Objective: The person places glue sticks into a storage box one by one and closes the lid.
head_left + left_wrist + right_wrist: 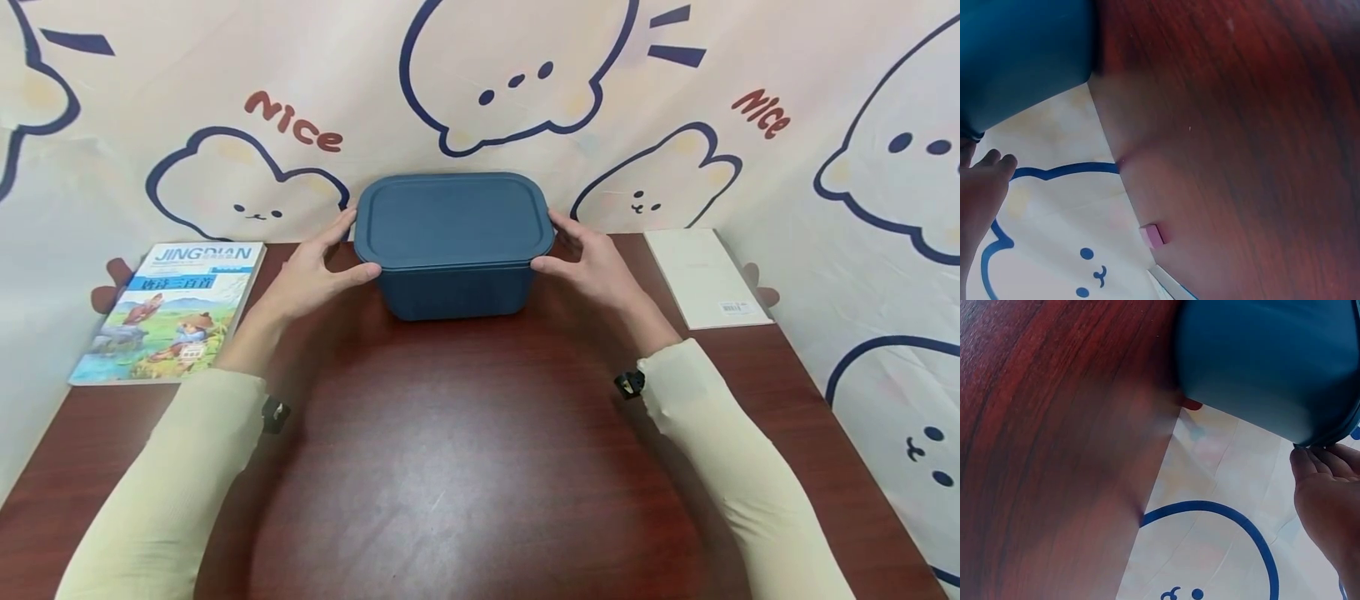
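A dark blue storage box [454, 293] with rounded corners is at the back of the brown table, its matching lid [454, 218] on top. At the lid's left end, my left hand [307, 275] holds the rim, thumb on the front corner and fingers along the side. My right hand [592, 262] grips the opposite end the same way. Fingertips of the right hand [1329, 487] touch the rim from the side in the right wrist view. Only part of the left hand [982, 194] shows in the left wrist view. The box's contents are hidden.
A colourful book [168, 312] lies on the left of the table [450, 467], and a pale book [705, 279] on the right. Near the back edge sits a small pink block [1152, 235]. A cartoon-printed cloth [480, 92] hangs behind and at both sides.
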Demonstrator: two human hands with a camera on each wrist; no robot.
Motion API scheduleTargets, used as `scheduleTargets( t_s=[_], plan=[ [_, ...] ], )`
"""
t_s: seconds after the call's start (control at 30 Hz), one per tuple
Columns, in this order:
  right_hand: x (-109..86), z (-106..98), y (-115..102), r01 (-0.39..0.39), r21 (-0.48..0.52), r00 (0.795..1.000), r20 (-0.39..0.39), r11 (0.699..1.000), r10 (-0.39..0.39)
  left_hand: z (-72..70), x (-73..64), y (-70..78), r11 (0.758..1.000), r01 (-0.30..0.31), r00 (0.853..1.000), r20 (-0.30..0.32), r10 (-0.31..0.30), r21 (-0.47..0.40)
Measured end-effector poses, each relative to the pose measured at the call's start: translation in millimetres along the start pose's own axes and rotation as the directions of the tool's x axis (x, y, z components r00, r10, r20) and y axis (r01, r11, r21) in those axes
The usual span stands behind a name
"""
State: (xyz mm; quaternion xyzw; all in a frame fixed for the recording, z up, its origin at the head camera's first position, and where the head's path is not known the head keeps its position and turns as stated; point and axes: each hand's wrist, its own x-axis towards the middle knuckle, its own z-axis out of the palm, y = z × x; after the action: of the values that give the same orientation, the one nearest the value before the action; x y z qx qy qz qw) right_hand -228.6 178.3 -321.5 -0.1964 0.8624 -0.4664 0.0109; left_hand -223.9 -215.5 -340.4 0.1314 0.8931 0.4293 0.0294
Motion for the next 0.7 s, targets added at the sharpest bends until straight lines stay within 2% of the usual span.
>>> scheduleTargets(
  t_s=[0.23, 0.37, 0.7],
  plan=[
    [5.5, 2, 26, 0.027, -0.015, 1.0, -0.002, 1.0, -0.027, 1.4, -2.7, 0.0, 1.0, 0.029, 0.999, 0.013, -0.029, 0.006],
    [3.8, 1, 28, 0.039, -0.041, 0.999, -0.003, 0.998, -0.039, 2.3, -3.0, -0.5, 0.998, 0.044, 0.999, 0.008, -0.045, 0.036],
    [5.3, -1, 24, 0.061, -0.12, 0.998, 0.002, 0.991, -0.061, 0.2, -3.6, -1.6, 0.999, 0.042, 0.999, 0.028, -0.043, 0.03]
  ],
)
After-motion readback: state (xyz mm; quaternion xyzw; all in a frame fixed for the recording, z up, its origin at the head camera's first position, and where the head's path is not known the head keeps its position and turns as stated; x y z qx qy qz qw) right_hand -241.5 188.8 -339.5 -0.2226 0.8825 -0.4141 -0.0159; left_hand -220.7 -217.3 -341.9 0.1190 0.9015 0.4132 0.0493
